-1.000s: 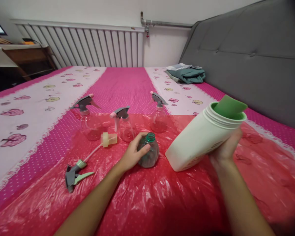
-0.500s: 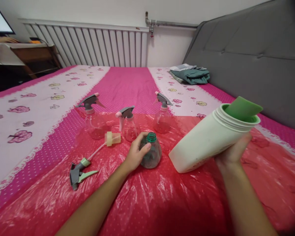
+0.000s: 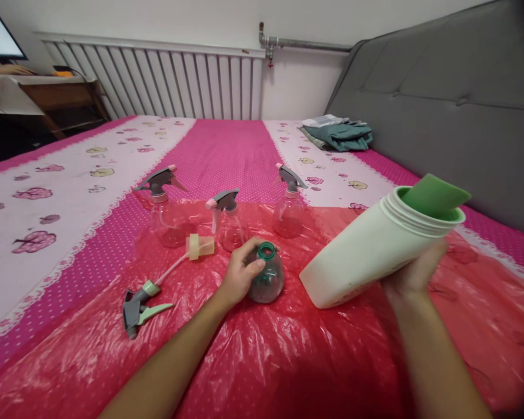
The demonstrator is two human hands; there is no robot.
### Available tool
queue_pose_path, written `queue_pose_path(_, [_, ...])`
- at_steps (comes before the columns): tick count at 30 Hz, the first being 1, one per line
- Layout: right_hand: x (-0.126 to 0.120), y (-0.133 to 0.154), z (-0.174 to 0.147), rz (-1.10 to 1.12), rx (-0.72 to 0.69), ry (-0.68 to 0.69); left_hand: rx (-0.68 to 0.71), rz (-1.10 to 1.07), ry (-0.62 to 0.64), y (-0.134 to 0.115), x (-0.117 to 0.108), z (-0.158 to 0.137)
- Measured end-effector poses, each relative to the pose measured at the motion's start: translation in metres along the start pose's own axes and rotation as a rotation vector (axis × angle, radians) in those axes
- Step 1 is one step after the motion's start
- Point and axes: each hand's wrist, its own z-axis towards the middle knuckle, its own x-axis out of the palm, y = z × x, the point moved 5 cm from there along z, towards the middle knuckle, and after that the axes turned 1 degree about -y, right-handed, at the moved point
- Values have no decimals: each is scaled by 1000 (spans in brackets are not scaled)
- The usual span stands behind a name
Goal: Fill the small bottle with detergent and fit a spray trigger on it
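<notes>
At the far left is one lit screen [image 3: 0, 35]; to its right, one white radiator [image 3: 166, 81] runs along the wall behind the bed [image 3: 227, 151]. One red plastic sheet [image 3: 266, 361] covers the near part of the bed. At its left lies one loose spray head [image 3: 137, 308], grey and pale green, its thin tube leading to one yellowish cup [image 3: 199, 247]. Three clear spray bottles with grey-and-pink heads stand beyond: a left one [image 3: 159, 199], a middle one [image 3: 229, 212] and a right one [image 3: 290, 195]. In front of the latter two, the left hand [image 3: 241, 272] has its fingers clamped around one uncapped greenish bottle [image 3: 268, 282], upright on the sheet and partly covered by them. Farther back is one pile of folded cloth [image 3: 337, 134]. Just beside the greenish bottle, one white container [image 3: 369, 253] tilts rightward, one green piece [image 3: 436, 193] jutting from its mouth. The right hand [image 3: 413, 274] grips it from behind, most fingers hidden; one grey headboard [image 3: 454, 75] slopes beyond.
</notes>
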Motion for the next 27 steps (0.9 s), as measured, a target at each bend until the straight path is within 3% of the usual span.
queue_pose_path(27, [-3,1,1,5,-31,14,38,96,55,2,4,-4])
